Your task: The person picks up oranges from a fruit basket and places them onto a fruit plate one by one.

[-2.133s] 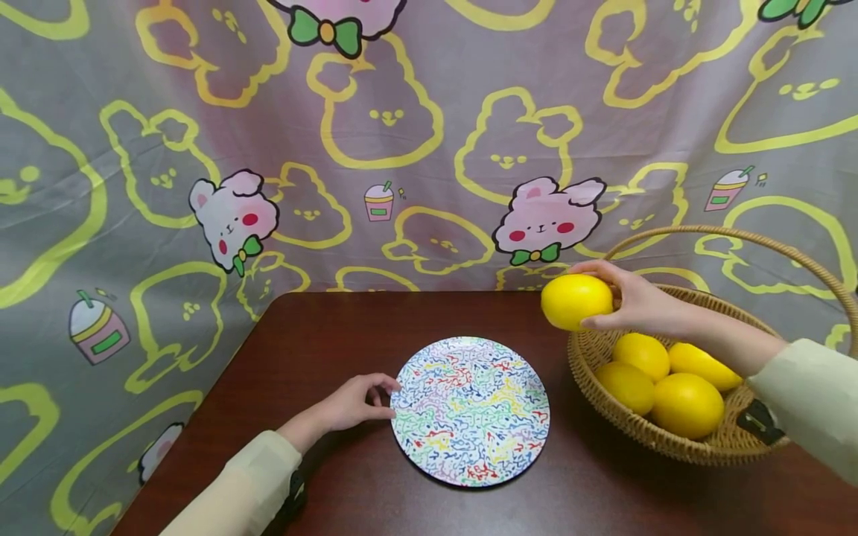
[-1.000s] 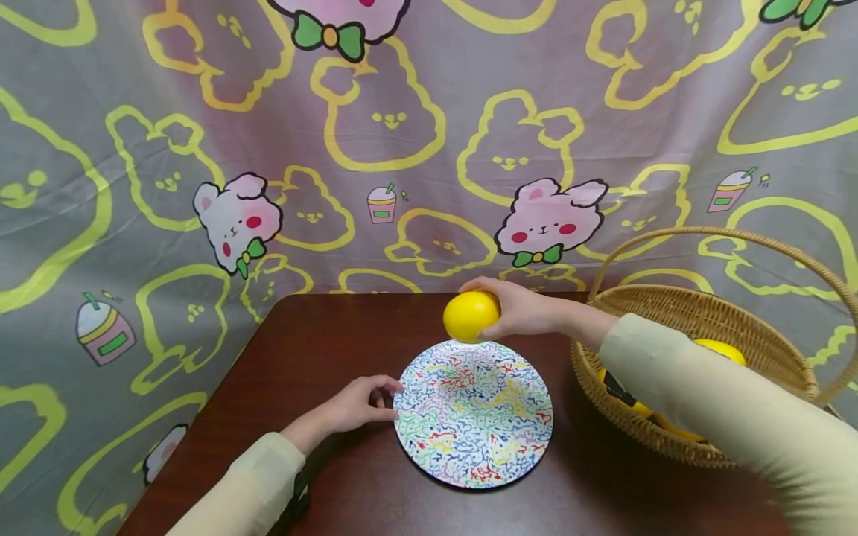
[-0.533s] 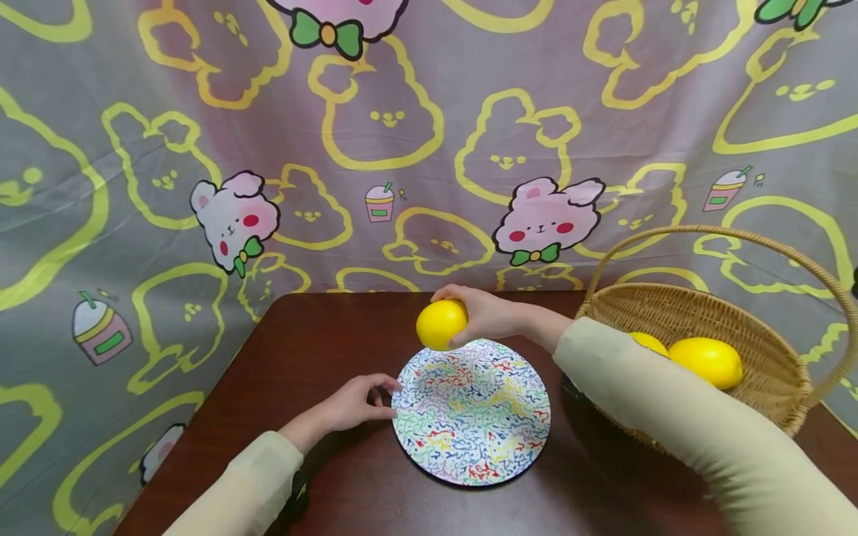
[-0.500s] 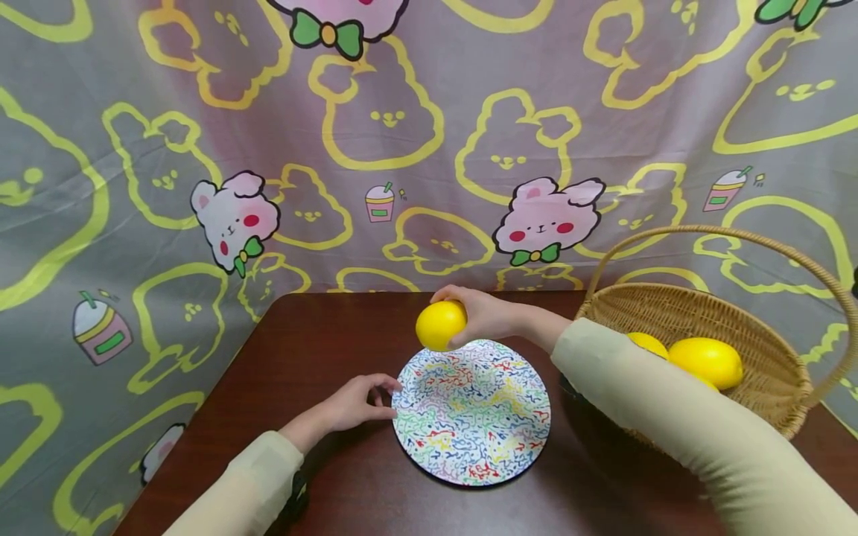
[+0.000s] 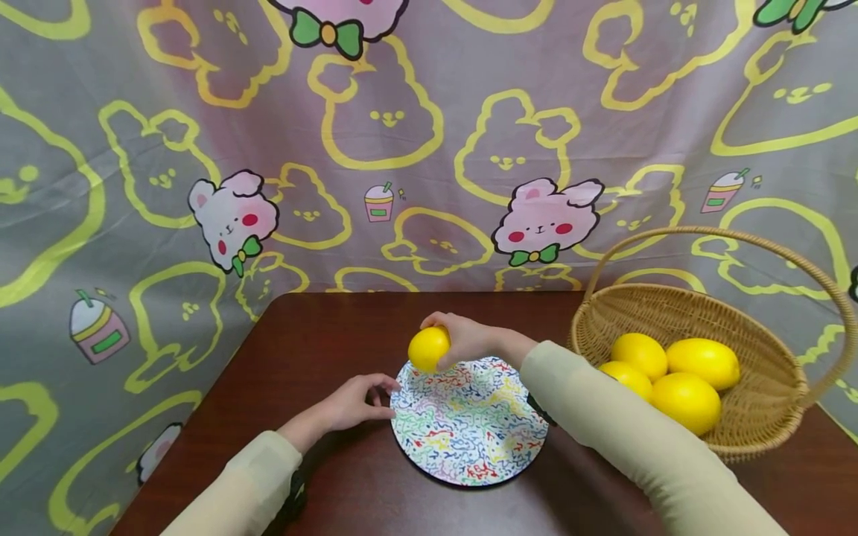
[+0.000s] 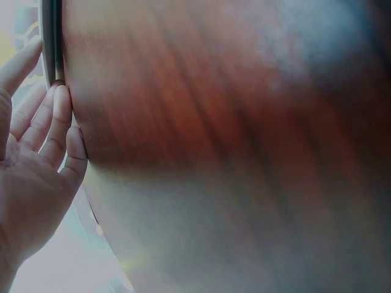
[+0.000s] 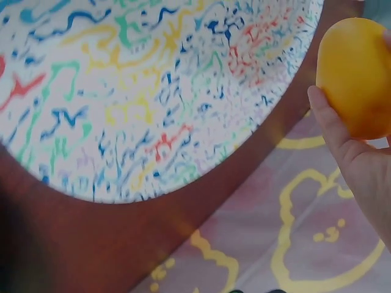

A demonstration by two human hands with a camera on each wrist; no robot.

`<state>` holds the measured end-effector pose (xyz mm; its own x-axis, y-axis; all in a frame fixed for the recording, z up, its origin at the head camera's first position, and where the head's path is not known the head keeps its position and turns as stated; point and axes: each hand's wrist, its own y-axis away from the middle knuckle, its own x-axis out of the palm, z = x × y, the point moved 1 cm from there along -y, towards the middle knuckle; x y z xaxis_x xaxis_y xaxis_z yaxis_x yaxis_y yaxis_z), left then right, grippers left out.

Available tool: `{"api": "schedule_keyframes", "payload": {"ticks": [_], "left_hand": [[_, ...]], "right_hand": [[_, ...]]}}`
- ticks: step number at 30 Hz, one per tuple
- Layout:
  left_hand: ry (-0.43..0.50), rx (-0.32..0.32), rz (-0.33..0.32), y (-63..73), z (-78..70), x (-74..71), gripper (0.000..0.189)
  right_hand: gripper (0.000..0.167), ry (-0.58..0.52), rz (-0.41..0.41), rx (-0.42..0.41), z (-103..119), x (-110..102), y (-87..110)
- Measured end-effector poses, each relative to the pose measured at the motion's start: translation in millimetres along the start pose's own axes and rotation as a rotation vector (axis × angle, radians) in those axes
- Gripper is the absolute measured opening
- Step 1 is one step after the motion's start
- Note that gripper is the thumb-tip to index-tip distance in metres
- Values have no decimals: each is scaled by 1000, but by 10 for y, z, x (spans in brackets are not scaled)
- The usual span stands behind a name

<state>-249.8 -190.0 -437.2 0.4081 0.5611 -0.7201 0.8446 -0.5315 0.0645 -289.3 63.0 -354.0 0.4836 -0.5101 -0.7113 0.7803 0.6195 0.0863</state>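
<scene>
My right hand grips a yellow lemon by its right side, low over the back left of a round white plate with colourful squiggles. In the right wrist view, a finger lies along the lemon, and the plate is beside it. My left hand touches the plate's left rim, thumb and fingertips spread along it with a gap between. The left wrist view shows the same hand with its fingers lightly bent at the dark plate edge.
A wicker basket with a tall hoop handle stands on the right, holding several more lemons. My right forearm crosses in front of it. The dark brown table ends against a curtain with cartoon prints.
My right hand has carried the lemon left from above the basket to over the plate, then lower towards the plate's back left. The left hand has stayed at the rim.
</scene>
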Motion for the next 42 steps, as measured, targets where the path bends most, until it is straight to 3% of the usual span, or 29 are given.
{"api": "schedule_keyframes", "payload": {"ticks": [9, 19, 28, 42], "left_hand": [[-7, -25, 1, 6, 12, 5, 40], [0, 3, 6, -6, -4, 13, 41], [-9, -10, 3, -3, -17, 2, 40], [-7, -1, -1, -8, 4, 12, 40]], "right_hand": [[70, -10, -12, 42, -146, 145, -85], [71, -49, -16, 38, -261, 237, -88], [75, -51, 53, 25, -303, 177, -104], [75, -43, 29, -16, -328, 155, -109]]}}
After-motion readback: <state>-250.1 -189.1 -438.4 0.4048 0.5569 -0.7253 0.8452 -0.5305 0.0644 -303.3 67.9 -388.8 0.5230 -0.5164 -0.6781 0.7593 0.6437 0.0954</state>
